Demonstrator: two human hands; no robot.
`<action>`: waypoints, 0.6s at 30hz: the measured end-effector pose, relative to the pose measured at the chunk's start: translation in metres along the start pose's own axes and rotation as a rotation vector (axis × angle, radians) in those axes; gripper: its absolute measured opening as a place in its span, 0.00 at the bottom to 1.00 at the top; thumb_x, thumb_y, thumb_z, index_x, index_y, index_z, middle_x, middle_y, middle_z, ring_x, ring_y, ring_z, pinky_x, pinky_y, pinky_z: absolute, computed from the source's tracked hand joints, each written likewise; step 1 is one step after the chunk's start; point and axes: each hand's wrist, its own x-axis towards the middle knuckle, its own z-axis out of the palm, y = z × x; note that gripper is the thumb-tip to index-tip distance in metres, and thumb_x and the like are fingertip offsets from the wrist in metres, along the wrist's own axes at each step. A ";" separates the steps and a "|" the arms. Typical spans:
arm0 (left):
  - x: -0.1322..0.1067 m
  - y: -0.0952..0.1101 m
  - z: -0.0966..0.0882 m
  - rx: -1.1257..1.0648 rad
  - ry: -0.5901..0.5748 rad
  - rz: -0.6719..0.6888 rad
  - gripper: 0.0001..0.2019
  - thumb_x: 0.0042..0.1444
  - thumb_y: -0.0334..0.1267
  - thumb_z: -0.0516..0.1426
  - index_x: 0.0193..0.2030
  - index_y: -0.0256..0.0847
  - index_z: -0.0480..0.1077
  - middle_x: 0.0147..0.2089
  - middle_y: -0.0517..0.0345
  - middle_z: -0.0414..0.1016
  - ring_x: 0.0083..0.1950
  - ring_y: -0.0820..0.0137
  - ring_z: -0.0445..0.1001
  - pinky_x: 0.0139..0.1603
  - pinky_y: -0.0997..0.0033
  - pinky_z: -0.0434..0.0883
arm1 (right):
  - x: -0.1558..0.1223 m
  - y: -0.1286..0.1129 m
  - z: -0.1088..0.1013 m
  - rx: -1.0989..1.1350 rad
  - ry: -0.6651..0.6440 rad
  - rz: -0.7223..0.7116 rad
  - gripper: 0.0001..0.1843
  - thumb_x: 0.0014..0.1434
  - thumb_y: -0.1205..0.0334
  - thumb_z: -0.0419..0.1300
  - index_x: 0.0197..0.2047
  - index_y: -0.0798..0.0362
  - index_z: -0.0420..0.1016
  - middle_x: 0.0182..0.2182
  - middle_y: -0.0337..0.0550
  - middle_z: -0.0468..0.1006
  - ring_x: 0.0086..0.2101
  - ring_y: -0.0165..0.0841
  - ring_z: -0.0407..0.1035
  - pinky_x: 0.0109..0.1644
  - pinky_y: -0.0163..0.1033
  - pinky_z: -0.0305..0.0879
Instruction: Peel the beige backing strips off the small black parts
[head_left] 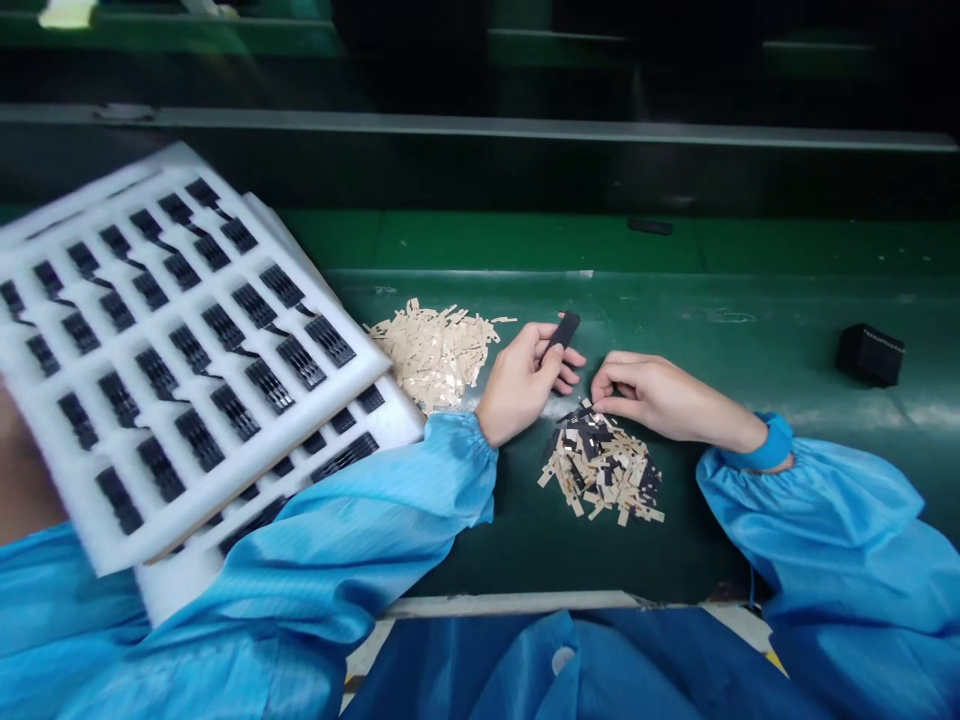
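My left hand is closed around a small flat black part, holding it up at the fingertips. My right hand is curled in a pinch just above a pile of small black and beige strips on the green belt. What the right fingers pinch is too small to make out. Both arms wear blue sleeves.
A white foam tray filled with several black parts lies tilted at the left, over a second tray. A heap of beige strips sits beside it. A black block rests at the right. A metal rail runs behind.
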 end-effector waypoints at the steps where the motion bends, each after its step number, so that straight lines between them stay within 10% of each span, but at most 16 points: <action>1: 0.000 0.000 0.000 0.019 -0.011 0.009 0.08 0.68 0.32 0.51 0.52 0.37 0.65 0.39 0.54 0.80 0.31 0.76 0.78 0.32 0.77 0.77 | 0.000 0.000 -0.001 0.015 -0.002 0.012 0.09 0.67 0.56 0.59 0.37 0.50 0.75 0.35 0.41 0.74 0.32 0.31 0.67 0.36 0.37 0.62; 9: -0.006 0.002 -0.008 0.348 -0.087 0.068 0.08 0.67 0.36 0.51 0.50 0.42 0.68 0.34 0.61 0.75 0.28 0.76 0.71 0.29 0.75 0.68 | -0.001 0.009 -0.007 0.277 -0.028 0.152 0.13 0.68 0.50 0.58 0.41 0.51 0.75 0.29 0.36 0.74 0.28 0.29 0.65 0.33 0.36 0.63; 14: -0.007 0.011 -0.008 0.573 -0.076 0.112 0.12 0.65 0.48 0.56 0.44 0.42 0.72 0.34 0.59 0.74 0.34 0.70 0.70 0.34 0.71 0.64 | 0.004 0.008 0.010 0.350 0.281 0.144 0.10 0.64 0.55 0.62 0.43 0.52 0.76 0.32 0.41 0.79 0.30 0.31 0.71 0.34 0.37 0.69; 18: -0.004 0.014 -0.008 0.554 -0.040 0.047 0.17 0.65 0.52 0.55 0.31 0.41 0.67 0.25 0.62 0.67 0.29 0.72 0.65 0.29 0.71 0.58 | 0.006 0.005 0.027 -0.021 0.562 -0.006 0.06 0.66 0.64 0.58 0.42 0.49 0.77 0.35 0.44 0.80 0.32 0.33 0.72 0.35 0.40 0.70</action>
